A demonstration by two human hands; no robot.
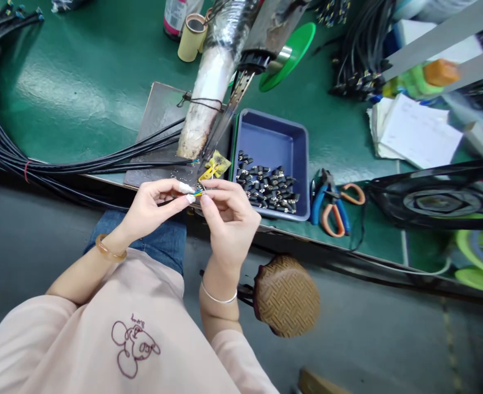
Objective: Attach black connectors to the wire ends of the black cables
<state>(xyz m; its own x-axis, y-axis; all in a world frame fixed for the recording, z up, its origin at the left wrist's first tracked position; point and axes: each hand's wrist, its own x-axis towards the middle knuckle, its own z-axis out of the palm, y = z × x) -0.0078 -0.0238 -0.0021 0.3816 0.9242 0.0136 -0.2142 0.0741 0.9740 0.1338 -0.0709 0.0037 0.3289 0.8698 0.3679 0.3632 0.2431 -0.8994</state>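
Note:
My left hand (158, 205) pinches a cable end from which thin coloured wires (197, 193), blue, green and yellow, stick out; white covers sit on its fingertips. Facing it, my right hand (230, 210) has thumb and forefinger closed at the tips of those wires. Whether it also holds a small part there is hidden. Just beyond the fingers lies a yellow piece (216, 166) under the wrapped white tube (204, 98). Several black cables (143, 148) run in from the left onto a grey board (153, 117). Right of my hands stands a blue tray (268, 131) with many small black connectors (268, 186).
Pliers (327, 197) and orange-handled scissors (335, 216) lie right of the tray. A green solder reel (288, 60) hangs behind it. Papers (418, 131), a black fan-like frame (442, 197) and cable bundles (356, 49) are farther right. A round stool (288, 295) stands below the table edge.

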